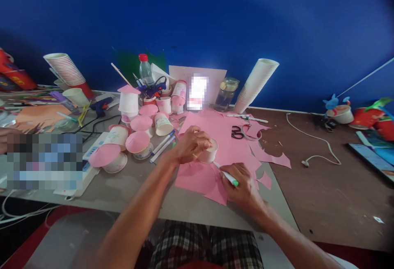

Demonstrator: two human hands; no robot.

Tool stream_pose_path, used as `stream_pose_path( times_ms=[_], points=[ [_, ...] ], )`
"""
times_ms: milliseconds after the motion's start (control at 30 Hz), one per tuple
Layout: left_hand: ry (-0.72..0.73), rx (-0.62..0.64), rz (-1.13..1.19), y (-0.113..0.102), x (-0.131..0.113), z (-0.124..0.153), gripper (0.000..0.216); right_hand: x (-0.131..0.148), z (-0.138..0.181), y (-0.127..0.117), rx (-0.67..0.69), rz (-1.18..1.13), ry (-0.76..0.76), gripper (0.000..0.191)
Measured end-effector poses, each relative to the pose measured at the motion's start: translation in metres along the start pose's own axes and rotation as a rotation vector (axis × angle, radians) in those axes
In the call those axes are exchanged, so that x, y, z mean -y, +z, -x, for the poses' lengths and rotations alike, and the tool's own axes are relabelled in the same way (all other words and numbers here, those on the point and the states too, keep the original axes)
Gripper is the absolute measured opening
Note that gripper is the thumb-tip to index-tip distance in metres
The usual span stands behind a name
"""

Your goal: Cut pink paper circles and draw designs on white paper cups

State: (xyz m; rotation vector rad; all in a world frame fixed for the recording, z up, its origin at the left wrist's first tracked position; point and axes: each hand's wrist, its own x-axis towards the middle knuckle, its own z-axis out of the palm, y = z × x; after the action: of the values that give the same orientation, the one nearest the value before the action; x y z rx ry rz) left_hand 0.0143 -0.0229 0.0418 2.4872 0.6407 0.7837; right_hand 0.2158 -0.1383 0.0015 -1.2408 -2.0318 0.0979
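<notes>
An upside-down paper cup (211, 153) stands on pink paper (197, 178) in front of me. My left hand (194, 144) is closed over the cup's left side and top, pressing on it. In my right hand (241, 185) is a white marker with a green end (230, 178); its tip reaches the foot of the cup at the right front. Black-handled scissors (237, 132) lie on the paper to the right, beside a roll of tape (252, 132). Left of my left hand rest several capped markers (162, 147).
Cups with pink cone tops (138, 142) crowd the left. Behind stand a lit phone (197, 92), a glass jar (226, 94) and a tall stack of cups (257, 82). A white power strip (92, 154) and a co-worker's hand (8, 137) are left; a white cable (331, 150) lies right.
</notes>
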Motion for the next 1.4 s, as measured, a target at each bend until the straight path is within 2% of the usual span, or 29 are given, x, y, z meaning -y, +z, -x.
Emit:
stream_pose_path(
  times_ms=[200,400,533,800,1167,1400],
  points=[
    [0.012,0.002,-0.035,-0.001,-0.002,-0.001,0.049,0.022,-0.001,0.007,0.027,0.043,-0.097,0.012],
    [0.021,-0.001,-0.046,0.0,0.0,0.0,0.052,0.038,-0.008,0.012,0.031,0.024,-0.147,0.013],
    [0.037,0.023,-0.029,0.001,0.001,0.001,0.051,0.039,-0.014,0.017,0.067,0.055,-0.151,0.016],
    [0.038,0.022,-0.048,0.004,0.007,0.002,0.045,0.033,-0.029,0.034,0.2,0.171,-0.18,0.038],
    [0.031,0.035,-0.059,0.001,0.002,0.001,0.043,0.036,-0.035,0.046,0.261,0.327,-0.225,0.037],
    [0.032,0.018,-0.055,0.002,0.002,0.001,0.041,0.043,-0.026,0.038,0.322,0.324,-0.235,0.034]
  ],
)
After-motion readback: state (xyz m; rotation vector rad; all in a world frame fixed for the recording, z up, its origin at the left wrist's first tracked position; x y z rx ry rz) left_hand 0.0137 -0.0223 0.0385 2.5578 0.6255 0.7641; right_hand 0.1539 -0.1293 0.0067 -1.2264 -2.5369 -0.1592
